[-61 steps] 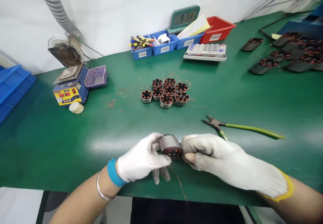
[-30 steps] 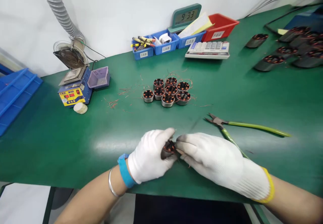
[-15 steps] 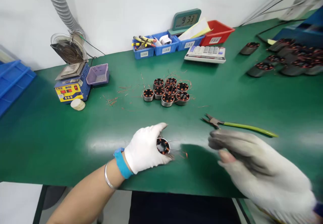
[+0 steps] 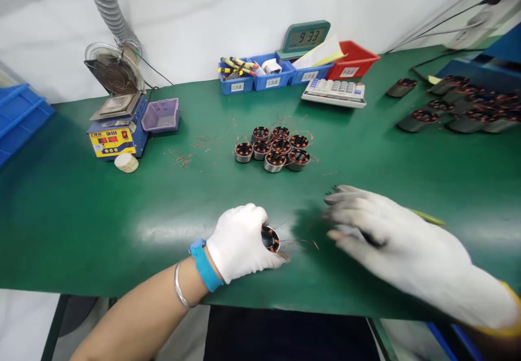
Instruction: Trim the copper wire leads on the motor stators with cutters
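Note:
My left hand (image 4: 242, 241), in a white glove, is closed around a motor stator (image 4: 272, 238) near the table's front edge. Thin copper wire ends (image 4: 303, 241) stick out from the stator to the right. To the right, my right hand (image 4: 378, 236), gloved in white with greyed fingers, hovers over the table with its fingers stretched out and the thumb apart. It hides most of a pair of diagonal cutters, whose green handle (image 4: 427, 217) shows behind it. Beyond my hands stands a cluster of several wound stators (image 4: 280, 146) with copper windings.
Copper wire scraps (image 4: 184, 160) lie left of the cluster. A soldering pot (image 4: 116, 133) and a purple tray (image 4: 161, 116) stand at the left. Behind are blue bins (image 4: 272, 81), a red bin (image 4: 352, 59), a clock (image 4: 306, 38) and a calculator (image 4: 334, 93). More stators (image 4: 421, 119) stand at right.
My right hand has moved over the cutters and its fingers have straightened, now covering the jaws. My left hand keeps its hold on the stator. The view has shifted slightly.

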A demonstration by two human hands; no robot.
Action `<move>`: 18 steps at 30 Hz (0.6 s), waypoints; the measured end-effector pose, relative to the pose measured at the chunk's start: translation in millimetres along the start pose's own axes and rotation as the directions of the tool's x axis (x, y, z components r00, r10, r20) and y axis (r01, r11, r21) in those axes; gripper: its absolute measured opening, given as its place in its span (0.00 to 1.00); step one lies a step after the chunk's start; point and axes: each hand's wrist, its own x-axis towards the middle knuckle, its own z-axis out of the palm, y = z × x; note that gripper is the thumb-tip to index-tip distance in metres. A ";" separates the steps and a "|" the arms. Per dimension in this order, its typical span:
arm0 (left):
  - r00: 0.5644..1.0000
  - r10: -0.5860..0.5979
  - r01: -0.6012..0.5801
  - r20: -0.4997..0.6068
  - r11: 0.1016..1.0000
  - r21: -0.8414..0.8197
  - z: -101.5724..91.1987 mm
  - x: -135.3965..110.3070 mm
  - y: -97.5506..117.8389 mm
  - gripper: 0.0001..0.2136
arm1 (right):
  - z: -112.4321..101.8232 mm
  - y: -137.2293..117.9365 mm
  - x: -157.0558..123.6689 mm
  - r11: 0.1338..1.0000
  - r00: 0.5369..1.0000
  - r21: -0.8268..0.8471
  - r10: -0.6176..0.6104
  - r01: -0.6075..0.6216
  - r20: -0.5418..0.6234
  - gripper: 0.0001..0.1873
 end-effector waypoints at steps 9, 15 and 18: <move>0.999 -0.037 0.037 -0.027 0.999 0.021 5.4 -2.0 5.7 0.21 | 13.9 -31.0 29.1 0.912 0.932 -0.217 -0.313 0.349 0.185 0.20; 0.992 -0.117 0.122 0.049 0.985 -0.123 -2.7 -8.9 5.5 0.34 | -10.2 5.4 -7.3 0.953 0.937 -0.116 0.299 -0.281 0.182 0.12; 0.988 0.122 -0.097 0.099 0.970 -0.225 -6.1 -14.0 -0.3 0.44 | -4.4 -32.5 -7.8 0.906 0.846 0.006 0.394 -0.424 0.359 0.09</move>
